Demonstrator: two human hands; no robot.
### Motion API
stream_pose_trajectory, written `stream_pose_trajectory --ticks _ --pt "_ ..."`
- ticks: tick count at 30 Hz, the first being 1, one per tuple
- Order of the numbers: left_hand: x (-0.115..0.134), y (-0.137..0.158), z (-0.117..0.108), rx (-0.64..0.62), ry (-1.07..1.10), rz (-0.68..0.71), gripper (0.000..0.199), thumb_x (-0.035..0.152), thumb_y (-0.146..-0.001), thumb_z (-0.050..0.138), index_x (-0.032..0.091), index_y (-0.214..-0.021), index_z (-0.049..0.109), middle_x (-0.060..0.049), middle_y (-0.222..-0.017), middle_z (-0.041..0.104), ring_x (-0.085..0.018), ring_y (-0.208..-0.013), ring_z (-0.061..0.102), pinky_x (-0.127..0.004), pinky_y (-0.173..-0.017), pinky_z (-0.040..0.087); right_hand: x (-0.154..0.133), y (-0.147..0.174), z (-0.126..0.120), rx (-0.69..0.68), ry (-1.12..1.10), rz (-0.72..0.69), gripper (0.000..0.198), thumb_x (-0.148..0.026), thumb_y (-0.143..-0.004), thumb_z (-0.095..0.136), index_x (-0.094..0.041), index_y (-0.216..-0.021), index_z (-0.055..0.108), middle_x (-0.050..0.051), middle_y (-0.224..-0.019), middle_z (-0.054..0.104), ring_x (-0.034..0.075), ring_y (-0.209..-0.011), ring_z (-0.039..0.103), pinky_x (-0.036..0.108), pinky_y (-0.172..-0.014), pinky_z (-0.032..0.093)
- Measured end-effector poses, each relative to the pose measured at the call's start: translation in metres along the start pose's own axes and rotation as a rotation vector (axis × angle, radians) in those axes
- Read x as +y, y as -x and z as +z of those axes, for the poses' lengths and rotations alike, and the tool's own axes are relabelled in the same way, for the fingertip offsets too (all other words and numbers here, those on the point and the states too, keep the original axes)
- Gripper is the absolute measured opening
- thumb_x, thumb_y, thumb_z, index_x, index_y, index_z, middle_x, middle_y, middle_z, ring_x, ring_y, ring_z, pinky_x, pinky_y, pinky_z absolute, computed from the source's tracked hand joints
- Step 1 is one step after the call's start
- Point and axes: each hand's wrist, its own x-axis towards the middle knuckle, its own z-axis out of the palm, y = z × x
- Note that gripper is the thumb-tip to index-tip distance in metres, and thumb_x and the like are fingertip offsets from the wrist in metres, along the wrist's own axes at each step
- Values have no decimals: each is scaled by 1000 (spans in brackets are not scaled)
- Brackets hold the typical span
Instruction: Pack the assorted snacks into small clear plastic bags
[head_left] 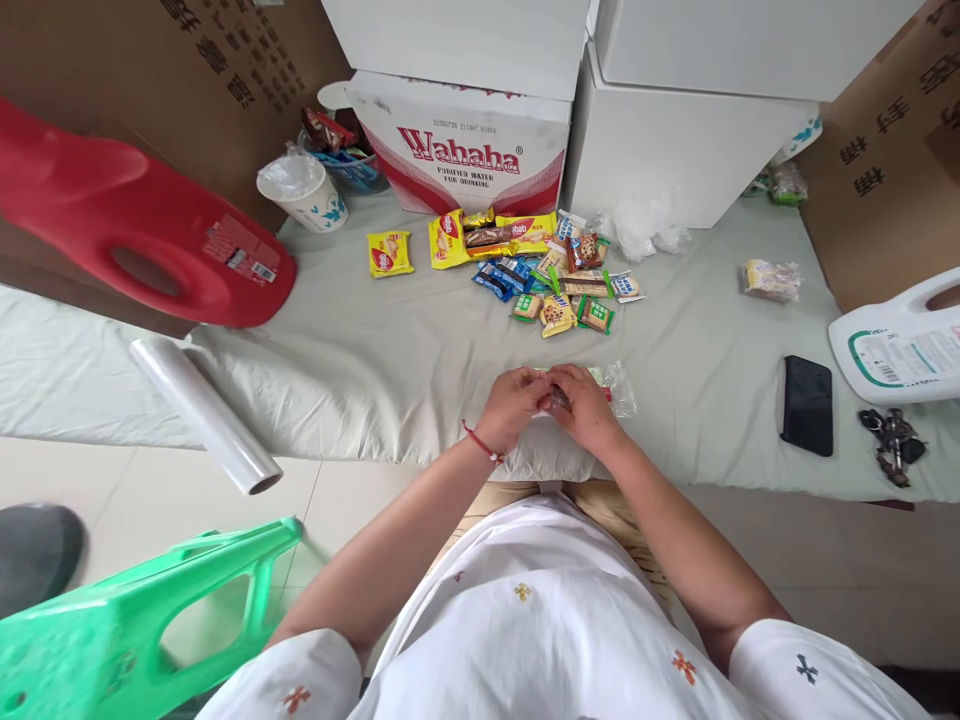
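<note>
My left hand (514, 402) and my right hand (586, 408) meet near the front edge of the cloth-covered surface, fingers pinched together. Between the fingertips is a small dark brownish thing (559, 396), mostly hidden, and I cannot make out its kind. A clear plastic bag (621, 388) with some red and green print lies under and beside my right hand. Just beyond the hands sits a loose pile of wrapped snacks, among them yellow wafer packets (448, 240), blue packets (504, 279), a yellow cookie packet (557, 314) and a green-edged biscuit packet (596, 315).
A red jug (255, 270), a paper cup (304, 195) and a plastic-film roll (206, 415) are at left. White boxes (645, 140) stand behind. At right are a phone (808, 405), keys (892, 445) and a white jug (900, 340). A green stool (142, 610) stands below left.
</note>
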Motion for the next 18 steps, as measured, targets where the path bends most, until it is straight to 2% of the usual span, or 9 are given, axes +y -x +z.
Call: stream_pose_trajectory --ticks 1,3,5,7,9,11,13,16,18 --pt "-4 -1 4 7 -93 24 7 19 -79 60 16 -80 66 0 -65 64 -12 -58 57 -24 -58 44 1 0 -2 4 -48 9 31 -24 -91 65 -17 -121 69 13 -122 66 25 -110 61 42 -99 51" --pt "-11 -2 9 31 -327 123 24 11 -83 50 17 -87 73 -3 -79 73 -15 -72 66 -27 -69 52 7 3 -9 62 -161 28 36 -25 -90 63 -18 -126 64 13 -124 63 23 -107 63 38 -96 53" --pt "-15 1 10 12 -564 260 35 7 -84 47 19 -96 78 -5 -100 77 -18 -94 70 -31 -87 55 17 11 -21 222 -204 78 35 -29 -92 59 -19 -126 62 12 -123 62 20 -105 64 36 -94 54" --pt "-16 5 11 -21 -759 357 37 8 -88 49 21 -103 80 -5 -115 76 -20 -109 69 -33 -99 54 31 22 -37 436 -102 188 36 -37 -94 57 -19 -124 62 13 -123 62 22 -106 62 37 -92 54" --pt "-15 9 14 -26 -892 384 33 13 -92 53 21 -109 80 -7 -122 73 -22 -111 69 -35 -100 54 44 34 -52 544 77 368 46 -49 -93 55 -16 -126 61 16 -120 64 26 -105 61 41 -90 53" --pt "-13 10 17 -22 -966 374 31 18 -94 55 21 -112 79 -7 -124 72 -23 -108 70 -36 -98 56 54 44 -61 475 197 549 55 -58 -95 48 -14 -124 63 17 -110 68 29 -101 61 44 -88 51" --pt "-12 8 18 -25 -988 366 29 19 -94 57 21 -113 79 -6 -123 72 -22 -108 70 -35 -98 56 58 48 -62 345 228 655 58 -63 -96 42 -15 -116 67 15 -97 70 29 -93 63 43 -86 49" --pt "-13 4 17 -33 -979 375 27 19 -93 61 22 -112 80 -6 -121 73 -21 -108 70 -33 -99 55 55 44 -55 217 142 618 48 -63 -92 50 -20 -98 70 9 -85 68 24 -81 62 37 -78 47" --pt "-15 2 14 -27 -973 386 26 19 -93 62 23 -112 80 -5 -120 73 -21 -108 70 -33 -99 56 51 40 -49 234 12 515 40 -58 -90 54 -21 -85 68 5 -81 65 21 -75 59 33 -74 46"
